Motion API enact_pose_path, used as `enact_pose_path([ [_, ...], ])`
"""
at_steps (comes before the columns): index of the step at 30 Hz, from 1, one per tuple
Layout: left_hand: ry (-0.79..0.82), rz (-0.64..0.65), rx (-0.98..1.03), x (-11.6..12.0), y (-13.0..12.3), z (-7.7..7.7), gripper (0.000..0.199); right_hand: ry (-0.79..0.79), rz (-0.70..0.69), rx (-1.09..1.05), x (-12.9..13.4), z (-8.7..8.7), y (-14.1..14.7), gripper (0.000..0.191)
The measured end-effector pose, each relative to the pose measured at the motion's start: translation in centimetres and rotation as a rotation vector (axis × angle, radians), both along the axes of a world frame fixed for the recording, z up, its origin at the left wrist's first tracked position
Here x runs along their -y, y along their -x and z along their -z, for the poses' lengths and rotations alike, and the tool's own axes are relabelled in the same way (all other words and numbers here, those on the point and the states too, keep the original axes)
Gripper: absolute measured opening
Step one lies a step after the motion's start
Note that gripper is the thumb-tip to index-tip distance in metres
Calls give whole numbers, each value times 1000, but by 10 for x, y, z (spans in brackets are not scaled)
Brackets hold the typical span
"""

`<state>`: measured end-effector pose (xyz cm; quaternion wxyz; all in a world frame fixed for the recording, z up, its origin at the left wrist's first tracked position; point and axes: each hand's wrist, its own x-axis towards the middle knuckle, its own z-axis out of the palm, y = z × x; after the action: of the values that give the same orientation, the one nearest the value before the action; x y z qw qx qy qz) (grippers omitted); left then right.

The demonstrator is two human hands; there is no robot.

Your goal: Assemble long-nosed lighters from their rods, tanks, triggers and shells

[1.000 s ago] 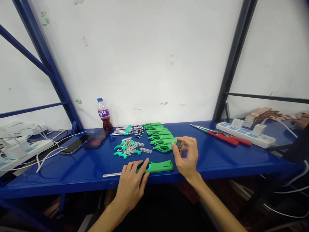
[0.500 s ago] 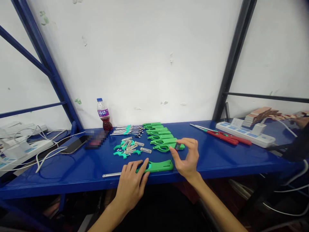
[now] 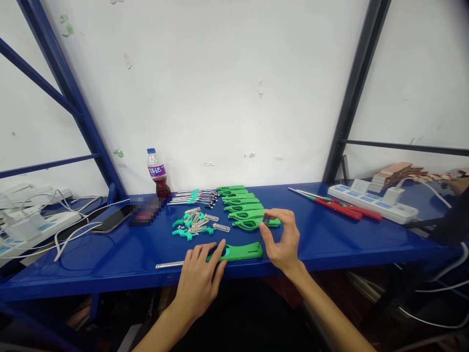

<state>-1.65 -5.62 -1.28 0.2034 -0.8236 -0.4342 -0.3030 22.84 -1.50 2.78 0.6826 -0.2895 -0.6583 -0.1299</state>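
A green long-nosed lighter [image 3: 244, 252] lies flat along the table's front edge, its metal tube pointing left. My left hand [image 3: 200, 278] is closed around its middle by the trigger opening and presses it to the table. Between thumb and fingertips, my right hand [image 3: 284, 242] pinches the dark handle of a small screwdriver [image 3: 266, 219]. Its thin shaft slants down to the right end of the lighter body; where the tip sits is too small to tell. Behind them lie several green lighter shells [image 3: 245, 208] in a row.
Turquoise triggers and clear parts [image 3: 198, 224] form a loose pile left of the shells, with metal tubes [image 3: 192, 196] behind. A drink bottle [image 3: 157, 173] stands near the wall. Red lighters [image 3: 340, 208] and a power strip [image 3: 373, 203] lie right; a phone [image 3: 114, 218] and cables lie left.
My right hand and the screwdriver handle have shifted slightly to the left and up, tilting the shaft a little. My left hand and the lighter stay where they were.
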Motion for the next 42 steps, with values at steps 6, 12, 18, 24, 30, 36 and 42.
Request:
enact_pose_path([
  [6, -5, -8, 1, -1, 0, 0, 42, 53, -16, -25, -4, 2, 2, 31],
  [12, -9, -2, 0, -1, 0, 0, 42, 129, -55, 12, -4, 6, 2, 37],
  [18, -7, 0, -2, -1, 0, 0, 42, 86, -53, -29, -2, 1, 1, 34],
  [24, -4, 2, -4, -1, 0, 1, 42, 201, -65, -43, -4, 5, 1, 36],
  [30, -12, 8, -5, -1, 0, 1, 42, 175, -70, -77, -3, 4, 0, 28],
  [36, -19, 7, -4, -1, 0, 2, 42, 149, 1, -145, -7, 3, 0, 25],
  [42, -21, 13, -8, -1, 1, 2, 42, 118, -36, -80, -4, 4, 0, 31],
])
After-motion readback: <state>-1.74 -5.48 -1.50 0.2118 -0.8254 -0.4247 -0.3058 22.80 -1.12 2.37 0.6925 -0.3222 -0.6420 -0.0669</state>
